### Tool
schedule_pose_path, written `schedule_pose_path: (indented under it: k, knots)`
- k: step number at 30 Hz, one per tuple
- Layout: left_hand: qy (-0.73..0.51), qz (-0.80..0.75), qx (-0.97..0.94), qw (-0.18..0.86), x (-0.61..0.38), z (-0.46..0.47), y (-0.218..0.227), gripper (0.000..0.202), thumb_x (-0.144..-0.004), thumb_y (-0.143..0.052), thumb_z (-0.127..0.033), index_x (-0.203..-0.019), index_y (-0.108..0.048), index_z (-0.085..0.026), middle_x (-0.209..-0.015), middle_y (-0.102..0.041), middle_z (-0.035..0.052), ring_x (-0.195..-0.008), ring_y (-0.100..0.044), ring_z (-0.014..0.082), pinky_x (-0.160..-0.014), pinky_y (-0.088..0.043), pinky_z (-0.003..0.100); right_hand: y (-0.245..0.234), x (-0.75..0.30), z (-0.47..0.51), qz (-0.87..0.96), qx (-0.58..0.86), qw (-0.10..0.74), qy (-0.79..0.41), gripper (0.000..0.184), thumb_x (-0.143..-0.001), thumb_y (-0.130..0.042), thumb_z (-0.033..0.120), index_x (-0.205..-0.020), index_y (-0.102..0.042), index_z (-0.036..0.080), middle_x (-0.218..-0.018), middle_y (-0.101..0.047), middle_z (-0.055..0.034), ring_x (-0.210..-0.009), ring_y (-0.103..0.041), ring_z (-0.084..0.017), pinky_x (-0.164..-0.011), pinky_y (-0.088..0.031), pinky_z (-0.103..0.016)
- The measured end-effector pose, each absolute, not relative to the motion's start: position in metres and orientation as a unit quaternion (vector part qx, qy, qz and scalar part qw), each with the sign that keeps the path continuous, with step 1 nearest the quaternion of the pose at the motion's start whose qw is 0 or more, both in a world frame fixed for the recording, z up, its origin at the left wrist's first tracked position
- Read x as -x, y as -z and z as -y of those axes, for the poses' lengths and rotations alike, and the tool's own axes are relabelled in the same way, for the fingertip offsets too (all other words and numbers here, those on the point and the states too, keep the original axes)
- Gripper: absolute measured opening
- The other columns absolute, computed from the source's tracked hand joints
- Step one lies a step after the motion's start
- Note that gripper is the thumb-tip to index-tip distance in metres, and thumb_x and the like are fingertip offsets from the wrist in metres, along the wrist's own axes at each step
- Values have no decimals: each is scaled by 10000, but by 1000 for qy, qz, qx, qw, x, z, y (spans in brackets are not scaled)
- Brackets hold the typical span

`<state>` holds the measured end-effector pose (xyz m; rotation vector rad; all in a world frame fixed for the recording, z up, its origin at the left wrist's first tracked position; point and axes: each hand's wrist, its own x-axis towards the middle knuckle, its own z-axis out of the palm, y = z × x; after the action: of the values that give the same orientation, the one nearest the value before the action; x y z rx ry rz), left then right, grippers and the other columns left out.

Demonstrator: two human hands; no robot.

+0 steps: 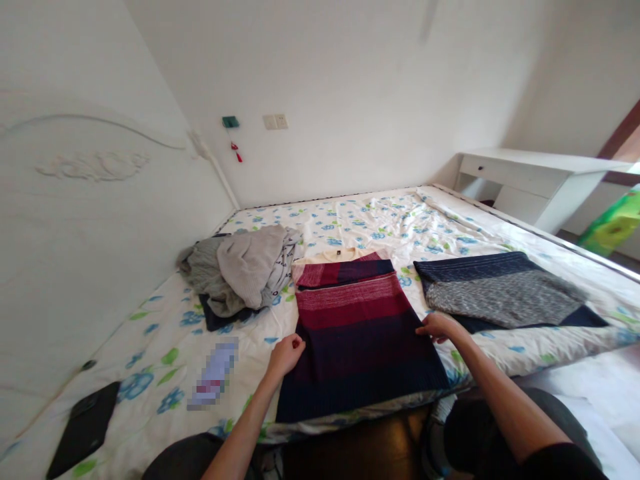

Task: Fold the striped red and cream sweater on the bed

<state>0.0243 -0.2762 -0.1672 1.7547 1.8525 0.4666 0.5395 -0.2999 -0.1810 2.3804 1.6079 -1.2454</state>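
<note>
Scene: person seated at the long edge of a bed (350, 220) covered with a flowered sheet.

Item in hand: striped sweater (360, 340), red bands above, dark navy below. It lies flat on the sheet right in front of the person, its lower hem at the mattress edge. Its top part is turned down over itself, and a cream collar shows just behind.

Left hand (286, 353): at the sweater's left edge, fingers curled in, closed on the knit. Right hand (437, 327): at the right edge, about level with the left, fingers laid on the fabric. It cannot be told whether it pinches or only presses. The hands are well apart, with the sweater's full width between them.

Surroundings: a loose heap of grey clothes (240, 267) lies to the left of the sweater. A folded navy and grey garment (500, 293) lies to the right, apart from it. A dark flat object (83, 427) sits near the left corner, and a white desk (530, 180) stands beyond the bed.

Judgement: mid-fold. The sides look tucked and the top is down, and both hands are set on the side edges. A further fold would call for a matching hold on both edges and an even lift, so the layers underneath do not slide or bunch.
</note>
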Motion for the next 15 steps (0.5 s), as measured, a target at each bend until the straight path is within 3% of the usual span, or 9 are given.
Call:
schedule_pose_path:
  k: [3, 6, 11, 15]
  knots:
    - [-309, -653, -538, 435, -18, 272, 160, 174, -981, -584, -290, -848, -671, -219, -897, -791, 46, -824, -759, 207, -790, -582, 292, 174, -548, 299, -502, -762, -21, 410, 318, -1017, -779, 411, -852, -722, 146, -803, -756, -51, -681, -730, -138, -595, -580, -200]
    - [-402, -609, -320, 605, -11, 278, 162, 141, -968, -597, -239, -867, -689, -199, -809, -775, 51, -708, -739, 180, -731, -615, 277, 169, -553, 299, -477, -761, -35, 438, 309, -1023, -774, 414, -873, -715, 150, -851, -764, -52, -673, -719, -123, -586, -569, -194]
    - [-354, -657, -261, 613, -8, 304, 178, 151, -929, -738, -222, -797, -670, -194, -631, -683, -4, -513, -622, 145, -550, -525, 241, 162, -553, 304, -446, -768, 7, 460, 402, -961, -839, 522, -880, -706, 152, -872, -780, -73, -717, -758, -153, -654, -624, -247]
    - [-310, -616, -339, 640, -7, 324, 179, 388, -820, -927, -511, -912, -726, -192, -829, -792, 32, -737, -738, 180, -750, -609, 291, 161, -546, 312, -443, -723, 76, 525, 501, -788, -985, 566, -904, -721, 156, -932, -804, -87, -813, -802, -202, -711, -664, -293]
